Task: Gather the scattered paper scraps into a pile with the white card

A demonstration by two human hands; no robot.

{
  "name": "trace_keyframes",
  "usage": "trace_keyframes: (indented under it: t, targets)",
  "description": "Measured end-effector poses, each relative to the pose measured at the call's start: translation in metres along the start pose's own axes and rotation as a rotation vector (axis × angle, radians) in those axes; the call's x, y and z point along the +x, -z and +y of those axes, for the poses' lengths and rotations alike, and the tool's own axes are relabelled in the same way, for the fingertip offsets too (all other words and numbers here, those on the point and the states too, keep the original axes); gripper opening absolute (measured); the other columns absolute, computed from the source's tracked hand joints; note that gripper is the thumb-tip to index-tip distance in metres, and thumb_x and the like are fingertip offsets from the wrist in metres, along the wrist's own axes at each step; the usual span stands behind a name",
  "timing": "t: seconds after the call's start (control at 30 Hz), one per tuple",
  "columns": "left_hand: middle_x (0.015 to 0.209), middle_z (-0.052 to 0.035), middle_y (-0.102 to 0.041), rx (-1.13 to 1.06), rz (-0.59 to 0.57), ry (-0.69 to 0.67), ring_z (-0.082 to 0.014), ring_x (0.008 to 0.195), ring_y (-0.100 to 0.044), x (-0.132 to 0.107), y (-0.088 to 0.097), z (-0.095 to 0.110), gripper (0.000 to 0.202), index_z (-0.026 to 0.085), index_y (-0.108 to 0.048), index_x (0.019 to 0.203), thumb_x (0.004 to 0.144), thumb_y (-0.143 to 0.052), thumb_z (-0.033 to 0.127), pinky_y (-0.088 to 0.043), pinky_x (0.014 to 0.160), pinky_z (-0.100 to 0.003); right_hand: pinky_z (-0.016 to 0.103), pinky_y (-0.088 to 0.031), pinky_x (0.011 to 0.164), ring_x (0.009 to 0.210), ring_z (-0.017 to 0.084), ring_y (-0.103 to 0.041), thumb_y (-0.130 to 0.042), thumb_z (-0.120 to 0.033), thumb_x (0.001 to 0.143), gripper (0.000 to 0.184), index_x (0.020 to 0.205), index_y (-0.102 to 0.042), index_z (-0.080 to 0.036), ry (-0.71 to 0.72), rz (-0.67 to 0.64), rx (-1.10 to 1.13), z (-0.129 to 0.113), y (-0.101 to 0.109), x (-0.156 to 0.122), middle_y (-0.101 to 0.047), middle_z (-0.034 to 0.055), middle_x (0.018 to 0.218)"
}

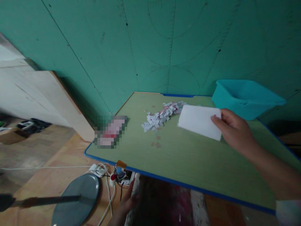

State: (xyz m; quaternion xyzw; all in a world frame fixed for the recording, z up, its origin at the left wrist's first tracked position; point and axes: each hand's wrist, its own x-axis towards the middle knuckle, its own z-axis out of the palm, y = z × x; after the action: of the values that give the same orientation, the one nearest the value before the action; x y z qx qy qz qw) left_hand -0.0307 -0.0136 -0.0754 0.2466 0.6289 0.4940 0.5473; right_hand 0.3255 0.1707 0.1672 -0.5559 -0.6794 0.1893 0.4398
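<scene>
A grey disc (77, 197) lies at the lower left. A pixelated pink item (112, 131) rests on the left end of the green table (188, 163). Below the table's edge is the person's dim left hand (128, 201); its grip cannot be told. Paper bits (162, 116) lie heaped mid-table. Just right, over the table, the right hand (235, 128) pinches a white sheet (197, 121) between thumb and bent fingers, near a teal bin (249, 108).

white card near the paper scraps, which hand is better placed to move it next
Right, it seems: the right hand grips the white card at one end, its other end appearing beside the paper scraps. The left hand is low in view, below the table's near edge.
</scene>
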Motion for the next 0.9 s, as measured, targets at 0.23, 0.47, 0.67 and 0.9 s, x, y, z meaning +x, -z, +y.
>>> trace_keyframes:
  t: [0.23, 0.47, 0.67, 0.9]
  targets:
    - [0.127, -0.0258, -0.055, 0.12, 0.019, 0.07, -0.0421, 0.127, -0.035, -0.002, -0.003, 0.012, 0.078, 0.001, -0.053, 0.117, 0.049, -0.065, 0.036, -0.028, 0.104, -0.052, 0.029, -0.039, 0.048, 0.059, 0.017, -0.054, -0.058, -0.043, 0.076, 0.019, 0.074, -0.052, -0.025, -0.163, 0.096, 0.246, -0.003, 0.0, 0.005, -0.059, 0.0007, 0.069]
    - [0.103, -0.007, -0.073, 0.082, 0.016, 0.095, -0.0389, 0.125, -0.04, -0.003, -0.009, 0.025, 0.049, 0.023, -0.069, 0.087, 0.042, -0.074, 0.039, -0.033, 0.103, -0.047, 0.023, -0.034, 0.04, 0.046, 0.011, -0.047, -0.056, -0.044, 0.077, 0.022, 0.072, -0.05, -0.023, -0.088, -0.096, 0.284, -0.015, -0.021, -0.011, -0.05, -0.0034, 0.054]
    - [0.109, -0.0093, -0.071, -0.044, 0.023, 0.046, -0.0393, 0.12, -0.047, -0.002, -0.007, 0.009, 0.048, 0.021, -0.067, 0.096, 0.049, -0.069, 0.029, -0.032, 0.102, -0.05, 0.022, -0.043, 0.05, 0.055, 0.013, -0.059, -0.049, -0.036, 0.085, 0.015, 0.082, -0.054, -0.023, 0.133, -0.184, -0.033, -0.021, -0.031, -0.036, -0.06, -0.0019, 0.057]
    - [0.111, -0.0132, -0.069, -0.022, 0.0, 0.03, -0.0401, 0.127, -0.038, 0.0, -0.005, 0.006, 0.053, 0.018, -0.066, 0.101, 0.049, -0.069, 0.029, -0.027, 0.104, -0.052, 0.025, -0.046, 0.059, 0.068, 0.016, -0.066, -0.045, -0.033, 0.088, 0.015, 0.095, -0.05, -0.021, 0.144, -0.088, -0.15, -0.016, -0.04, -0.033, -0.071, 0.0029, 0.073]
